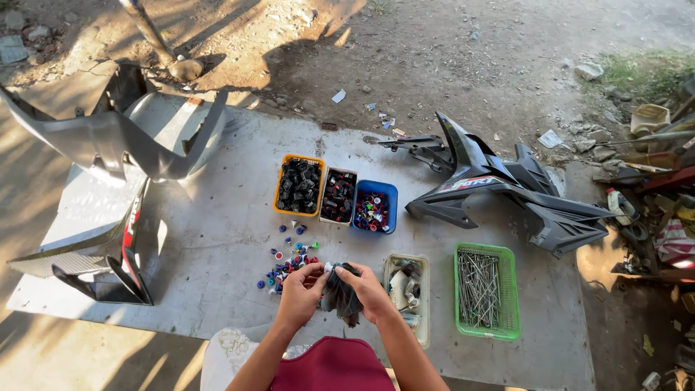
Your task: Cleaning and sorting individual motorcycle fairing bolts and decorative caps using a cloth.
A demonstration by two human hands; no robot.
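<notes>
The ground was bare dirt with stones and scraps of litter, and across the middle of the frame lay a flat grey sheet point(217, 253) that served as the work surface. In the lower centre, both hands met over a dark cloth point(342, 298): the left hand point(300, 295) was curled with fingertips pinching one edge, the right hand point(369, 291) closed around the bunched other side, so the cloth hung crumpled between them, just above the sheet. Just left of the hands lay a scatter of small coloured caps point(289, 262), seemingly tipped out for sorting. Above them, in a row near the centre, stood an orange tub point(299, 186) of black parts, a narrow white tub point(338, 195) of dark and red pieces, and a blue tub point(374, 207) of mixed colours, probably keeping kinds apart. Right of the hands sat a pale tray point(407, 297) of odds and ends and a green basket point(486, 291) of metal spokes. Grey scooter panels point(108, 145) filled the upper left; black panels point(507, 190) lay at centre right.
</notes>
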